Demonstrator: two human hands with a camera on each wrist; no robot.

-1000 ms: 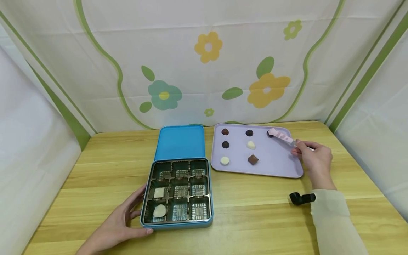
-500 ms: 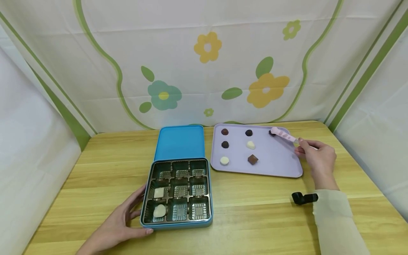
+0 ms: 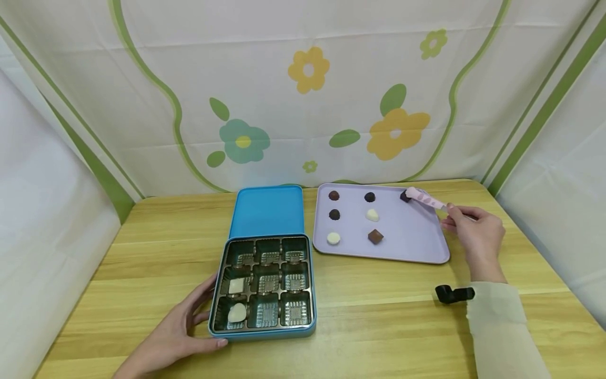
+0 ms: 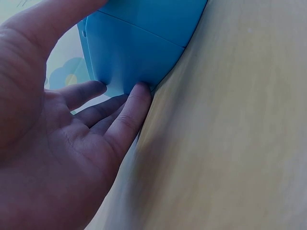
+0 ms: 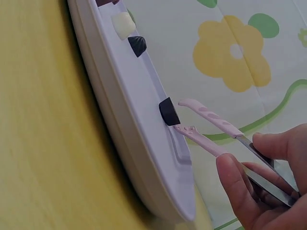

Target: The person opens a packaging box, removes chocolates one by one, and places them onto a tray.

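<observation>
My right hand [image 3: 480, 237] holds pink-tipped tongs [image 3: 428, 201] between thumb and fingers over the right end of the lilac tray [image 3: 412, 242]. In the right wrist view the tongs' tips stand apart, one right at the corner of a dark chocolate [image 5: 169, 111]. My left hand [image 3: 172, 329] grips the lower left corner of a blue tin [image 3: 284, 333], thumb along the front, fingers against the left side. Inside the tin, a dark insert has square compartments. A white square chocolate [image 3: 236, 286] lies in the middle left one, a white rounded chocolate [image 3: 236, 313] in the front left one.
Several other chocolates lie on the tray's left and middle, among them a white one [image 3: 333, 238] and a brown diamond-shaped one [image 3: 375, 236]. The tin's blue lid [image 3: 267, 210] lies behind it. A flowered curtain [image 3: 293, 116] hangs behind the wooden table [image 3: 379, 321].
My right hand and the tongs have shifted slightly right, and the dark chocolate at their tips has slid a little right and back. My left hand and the tin have stayed put.
</observation>
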